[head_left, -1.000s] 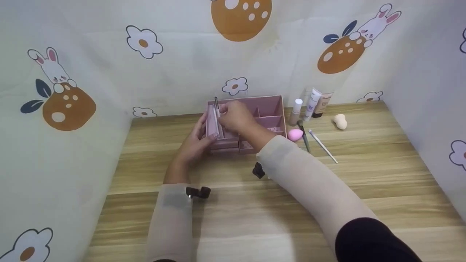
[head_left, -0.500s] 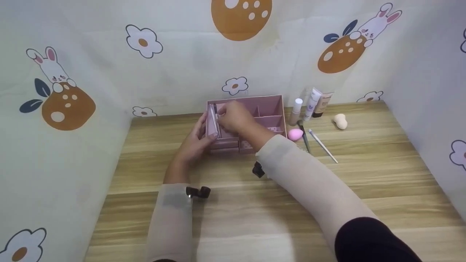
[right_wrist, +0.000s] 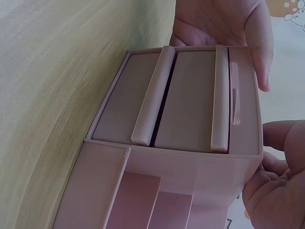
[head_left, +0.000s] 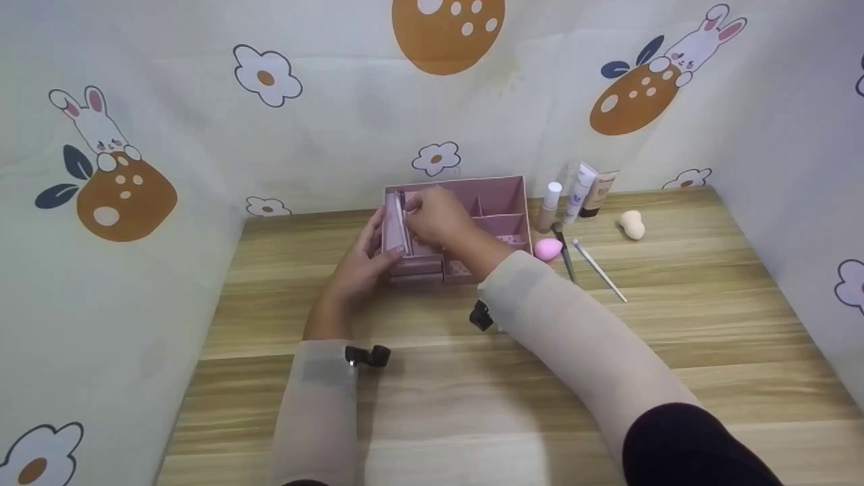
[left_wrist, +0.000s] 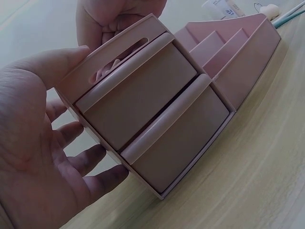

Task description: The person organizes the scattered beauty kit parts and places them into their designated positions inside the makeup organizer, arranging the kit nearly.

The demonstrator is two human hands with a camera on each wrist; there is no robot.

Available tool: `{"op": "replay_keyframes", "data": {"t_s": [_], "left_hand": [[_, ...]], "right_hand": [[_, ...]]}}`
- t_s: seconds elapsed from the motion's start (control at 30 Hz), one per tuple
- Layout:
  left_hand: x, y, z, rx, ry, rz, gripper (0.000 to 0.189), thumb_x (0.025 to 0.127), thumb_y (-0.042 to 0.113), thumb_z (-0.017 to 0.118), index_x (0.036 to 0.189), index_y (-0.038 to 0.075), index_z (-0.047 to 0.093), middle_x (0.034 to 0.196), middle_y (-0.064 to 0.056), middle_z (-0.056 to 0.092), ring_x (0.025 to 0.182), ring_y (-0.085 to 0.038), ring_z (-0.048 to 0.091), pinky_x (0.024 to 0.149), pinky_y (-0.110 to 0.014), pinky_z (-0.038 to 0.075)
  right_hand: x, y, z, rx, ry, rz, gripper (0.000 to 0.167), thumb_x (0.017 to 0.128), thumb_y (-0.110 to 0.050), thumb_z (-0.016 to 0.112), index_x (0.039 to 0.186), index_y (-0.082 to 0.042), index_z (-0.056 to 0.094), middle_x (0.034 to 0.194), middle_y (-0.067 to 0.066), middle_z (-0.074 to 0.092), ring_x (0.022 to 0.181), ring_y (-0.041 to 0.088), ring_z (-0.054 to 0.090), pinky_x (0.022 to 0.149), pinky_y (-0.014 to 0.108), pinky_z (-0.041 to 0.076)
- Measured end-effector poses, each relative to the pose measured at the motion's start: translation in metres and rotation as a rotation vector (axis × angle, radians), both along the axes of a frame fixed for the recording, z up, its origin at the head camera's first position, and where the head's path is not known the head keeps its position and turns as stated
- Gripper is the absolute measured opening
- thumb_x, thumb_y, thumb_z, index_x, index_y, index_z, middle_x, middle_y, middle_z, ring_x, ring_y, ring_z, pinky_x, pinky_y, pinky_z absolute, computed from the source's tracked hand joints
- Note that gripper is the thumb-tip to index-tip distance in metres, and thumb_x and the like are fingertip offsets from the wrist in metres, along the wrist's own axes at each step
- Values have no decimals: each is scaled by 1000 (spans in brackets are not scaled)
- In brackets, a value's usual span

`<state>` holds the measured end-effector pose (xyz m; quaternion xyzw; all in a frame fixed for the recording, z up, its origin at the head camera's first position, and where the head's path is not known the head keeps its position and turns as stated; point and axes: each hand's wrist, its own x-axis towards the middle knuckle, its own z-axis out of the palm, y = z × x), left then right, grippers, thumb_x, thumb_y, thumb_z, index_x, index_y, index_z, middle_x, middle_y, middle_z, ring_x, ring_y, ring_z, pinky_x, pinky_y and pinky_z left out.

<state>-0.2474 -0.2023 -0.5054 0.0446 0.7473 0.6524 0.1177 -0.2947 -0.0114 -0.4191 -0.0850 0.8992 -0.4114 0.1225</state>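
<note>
Smooth, matt plastic-looking organiser (left_wrist: 143,90) and wood-grained, faintly glossy tabletop (head_left: 432,385).

Screened-in wood-grain tabletop (head_left: 709,317), vanity-style; room type can't be told.
Back, left and right edges are closed off by bunny-and-flower-print sheeting (head_left: 351,108); makeup tubes (head_left: 579,194), sponges (head_left: 547,249) and brushes (head_left: 599,271) are placed toward back right corner, pink organizer (head_left: 503,195) is set near back edge.
</note>
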Motion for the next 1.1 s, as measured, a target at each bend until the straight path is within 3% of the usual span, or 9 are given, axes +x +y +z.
{"op": "replay_keyframes", "data": {"t_s": [0.17,0.37,0.53,0.67,0.93,1.1], "left_hand": [[0,1,1,-4,1,-1,91,97,42,79,167,53,22,181,0,19,165,-26,29,131,-49,37],[0,2,3,-31,-8,13,90,96,45,79,165,57,23,181,3,22,166,-25,27,132,-50,34],[0,0,3,-50,1,12,91,96,45,79,166,54,22,180,1,24,167,-25,25,133,-51,31],[1,-1,2,-31,13,6,91,98,40,78,168,50,21,180,-1,23,167,-27,24,134,-51,30],[2,-1,3,-26,8,9,93,98,39,79,168,51,20,181,-2,21,167,-27,23,134,-48,30],[1,-1,3,-37,1,8,93,97,41,78,168,51,19,182,-3,19,167,-28,23,134,-50,29]], "right_hand": [[3,8,2,-135,-28,-23,35,100,-13,67,133,-4,73,92,11,78,71,18,71,57,25,58],[10,32,9,-233,-32,-35,34,100,-16,71,131,-4,73,97,11,78,79,21,75,73,33,66],[20,60,13,-213,-10,-26,34,100,-21,73,131,-8,74,105,8,78,91,29,78,74,32,65],[29,85,13,-168,41,-19,31,99,-23,75,129,-13,76,106,5,79,92,31,77,69,29,61],[41,140,5,-168,102,-44,29,99,-21,75,126,-10,76,109,7,77,90,19,70,75,24,61],[45,178,-2,-175,85,-73,29,100,-20,75,126,-7,76,109,12,75,84,12,68,67,20,60]]}}
